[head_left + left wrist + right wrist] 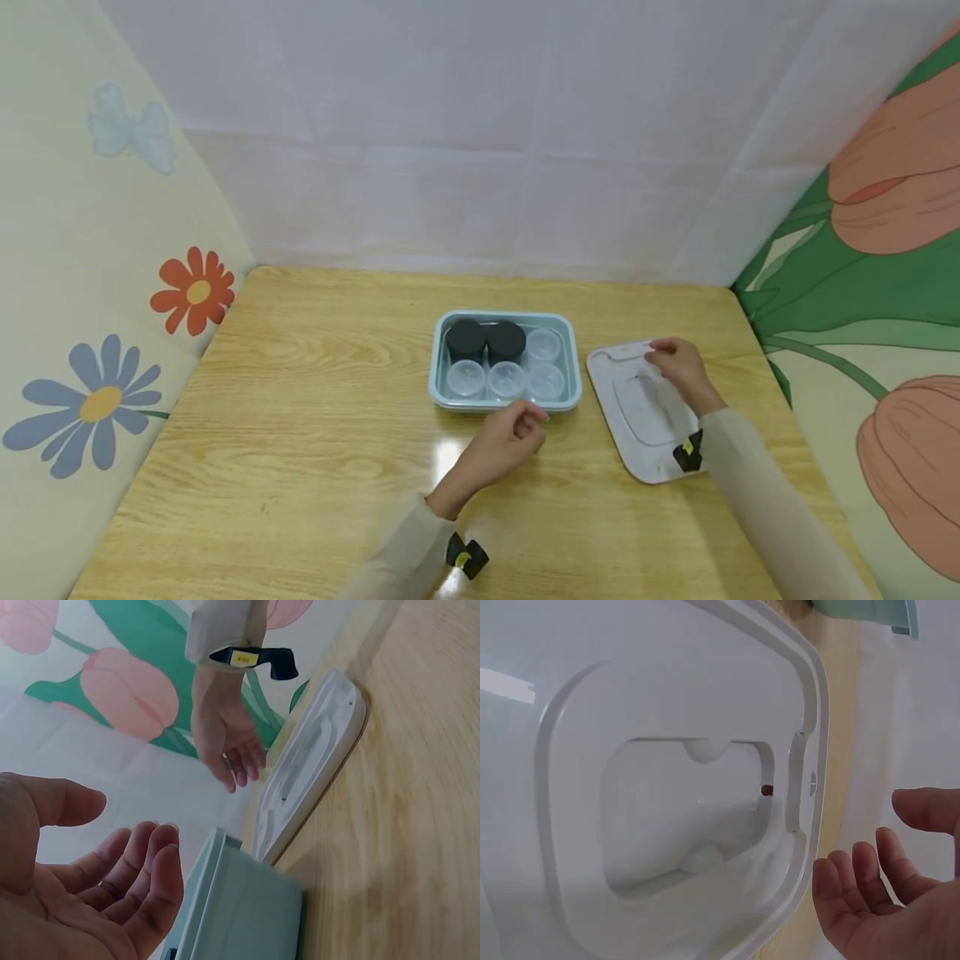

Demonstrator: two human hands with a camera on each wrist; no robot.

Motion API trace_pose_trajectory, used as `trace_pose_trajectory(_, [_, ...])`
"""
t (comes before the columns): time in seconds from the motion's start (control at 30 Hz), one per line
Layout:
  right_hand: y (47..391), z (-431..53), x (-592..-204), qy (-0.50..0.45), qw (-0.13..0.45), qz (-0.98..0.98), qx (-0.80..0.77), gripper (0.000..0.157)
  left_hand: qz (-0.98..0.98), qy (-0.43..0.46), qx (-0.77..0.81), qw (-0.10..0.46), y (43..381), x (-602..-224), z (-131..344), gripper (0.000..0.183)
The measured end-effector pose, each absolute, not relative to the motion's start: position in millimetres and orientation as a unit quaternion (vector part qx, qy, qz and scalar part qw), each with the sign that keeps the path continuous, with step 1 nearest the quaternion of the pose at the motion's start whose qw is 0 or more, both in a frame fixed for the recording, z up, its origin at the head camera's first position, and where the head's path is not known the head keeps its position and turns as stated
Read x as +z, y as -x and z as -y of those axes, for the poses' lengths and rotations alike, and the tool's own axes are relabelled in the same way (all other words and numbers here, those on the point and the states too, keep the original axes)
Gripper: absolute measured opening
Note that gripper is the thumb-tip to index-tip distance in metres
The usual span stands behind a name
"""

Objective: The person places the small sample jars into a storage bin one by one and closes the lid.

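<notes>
A light blue-green plastic box (574,358) stands uncovered on the table. Inside it are two jars with black tops (467,339) and several small round translucent containers (507,380). Just in front of the box's near rim, my left hand (498,442) hovers with loosely bent fingers, and its palm (67,922) holds nothing in the left wrist view. To the right of the box lies a white lid (637,417), its recessed face up. Over the lid's far edge is my right hand (681,371). The right wrist view shows its fingers (866,874) relaxed and bare beside the lid's rim.
The wooden table (315,417) meets a white cloth backdrop (450,192) behind the box. Flower-printed panels (885,350) flank it on both sides. Each sleeve carries a black strap (467,557) near the wrist.
</notes>
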State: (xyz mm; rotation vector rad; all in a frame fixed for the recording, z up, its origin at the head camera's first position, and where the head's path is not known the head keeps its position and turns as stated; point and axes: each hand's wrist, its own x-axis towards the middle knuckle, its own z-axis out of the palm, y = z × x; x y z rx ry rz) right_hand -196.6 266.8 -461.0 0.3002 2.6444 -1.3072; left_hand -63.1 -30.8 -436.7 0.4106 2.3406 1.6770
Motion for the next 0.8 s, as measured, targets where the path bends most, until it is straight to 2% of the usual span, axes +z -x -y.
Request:
trace_pose_trajectory(0.37, [202.9,-271.3,-466.3,-0.154,0.099,-0.88,-0.439,0.046,-0.79,-0.122,0.583,0.144,66.4,-468.8,-4.7,0.035])
trace_pose_trajectory(0.57, [204.2,-275.2,-470.3,-0.157,0.107,-0.877,-0.442,0.05,-0.783,-0.109,0.59,0.161,62.5,-489.1,-22.4,0.033])
trace_pose_trajectory(0.8, [208.3,-280.3,-471.1,-0.147,0.146,-0.877,-0.433,0.06,-0.723,-0.033,0.646,0.244,56.0,-499.0,-43.6,0.032])
